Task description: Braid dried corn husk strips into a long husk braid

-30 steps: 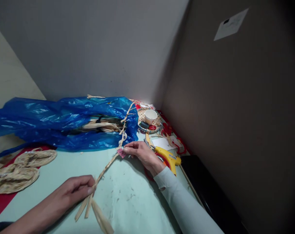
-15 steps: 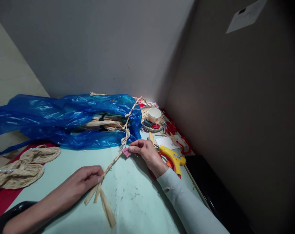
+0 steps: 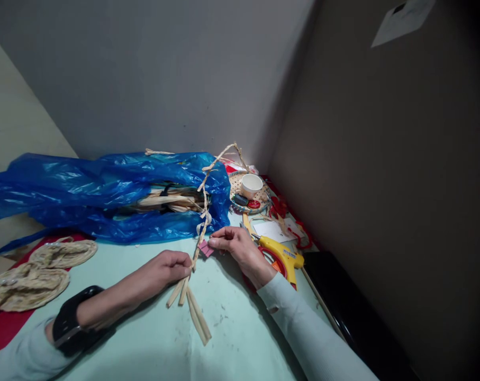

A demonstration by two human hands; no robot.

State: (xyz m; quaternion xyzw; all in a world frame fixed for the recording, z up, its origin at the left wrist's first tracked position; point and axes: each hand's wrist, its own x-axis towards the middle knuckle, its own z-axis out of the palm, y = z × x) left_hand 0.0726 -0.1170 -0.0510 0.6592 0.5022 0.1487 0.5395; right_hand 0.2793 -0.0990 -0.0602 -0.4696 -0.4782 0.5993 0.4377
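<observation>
A long braid of pale straw (image 3: 204, 209) runs from the back of the pale green table (image 3: 152, 338) toward me. My left hand (image 3: 169, 265) is closed in a pinch on the braid's near end, where three loose flat strips (image 3: 192, 307) fan out. My right hand (image 3: 235, 242) is closed on a small pink clip (image 3: 205, 247) that sits on the braid just beyond my left hand. The two hands are a short way apart.
A blue plastic bag (image 3: 100, 196) holding straw lies across the back. Woven straw pieces (image 3: 33, 270) rest at the left on red cloth. A yellow glue gun (image 3: 281, 255), a white cup (image 3: 251, 185) on a woven mat, and paper sit right. A black object (image 3: 343, 307) lines the wall.
My left hand has slid up and right along the braid, toward my right hand. The slack braid has risen into a loop at the back. My right hand has stayed on the clip.
</observation>
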